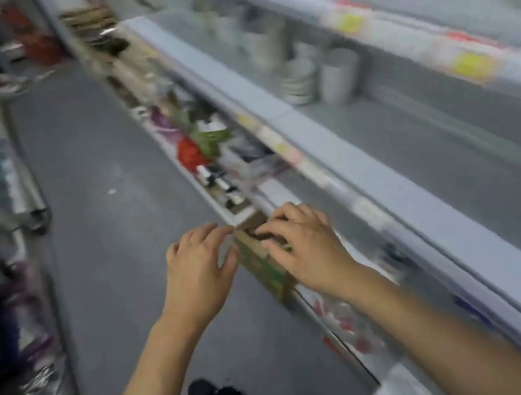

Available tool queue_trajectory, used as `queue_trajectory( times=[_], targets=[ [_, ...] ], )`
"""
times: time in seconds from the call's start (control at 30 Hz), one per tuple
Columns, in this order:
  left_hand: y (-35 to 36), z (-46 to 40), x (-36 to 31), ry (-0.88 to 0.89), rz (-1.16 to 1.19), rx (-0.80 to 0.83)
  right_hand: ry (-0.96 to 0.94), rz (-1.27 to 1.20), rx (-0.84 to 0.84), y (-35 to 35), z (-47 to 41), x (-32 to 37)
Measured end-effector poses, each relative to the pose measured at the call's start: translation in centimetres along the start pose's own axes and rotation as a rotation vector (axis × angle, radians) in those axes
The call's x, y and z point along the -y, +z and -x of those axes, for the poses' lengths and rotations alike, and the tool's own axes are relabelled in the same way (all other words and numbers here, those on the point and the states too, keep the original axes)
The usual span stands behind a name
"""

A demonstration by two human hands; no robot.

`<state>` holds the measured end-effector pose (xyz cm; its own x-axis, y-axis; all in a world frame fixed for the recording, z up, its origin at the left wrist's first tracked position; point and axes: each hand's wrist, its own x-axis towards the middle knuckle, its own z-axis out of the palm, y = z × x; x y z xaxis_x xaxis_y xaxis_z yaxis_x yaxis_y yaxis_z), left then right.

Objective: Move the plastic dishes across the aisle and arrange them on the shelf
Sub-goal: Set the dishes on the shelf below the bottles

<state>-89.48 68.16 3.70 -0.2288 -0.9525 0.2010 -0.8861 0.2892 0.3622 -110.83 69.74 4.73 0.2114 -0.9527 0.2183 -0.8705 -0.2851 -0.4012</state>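
A: Head view, motion-blurred. Cardboard box [261, 259] at the bottom shelf's front edge, green print on its side, top flaps open.
B: Hands?
A: Left hand [195, 271] just left of the box, fingers spread and loosely bent, fingertips near its corner; contact not determinable. Right hand [306, 248] over the box top, fingers curved onto it; grip not determinable.
B: Dishes?
A: White dish stacks [318, 77] on the grey shelf [370, 178] above the box, well apart from it.
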Motion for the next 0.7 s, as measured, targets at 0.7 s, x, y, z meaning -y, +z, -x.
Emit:
queue_trajectory(
  times=[0.7],
  targets=[
    [-27.6,-4.0,52.6,-0.851,-0.254,-0.385,-0.805,-0.368,0.374,29.5,-48.2,50.1]
  ],
)
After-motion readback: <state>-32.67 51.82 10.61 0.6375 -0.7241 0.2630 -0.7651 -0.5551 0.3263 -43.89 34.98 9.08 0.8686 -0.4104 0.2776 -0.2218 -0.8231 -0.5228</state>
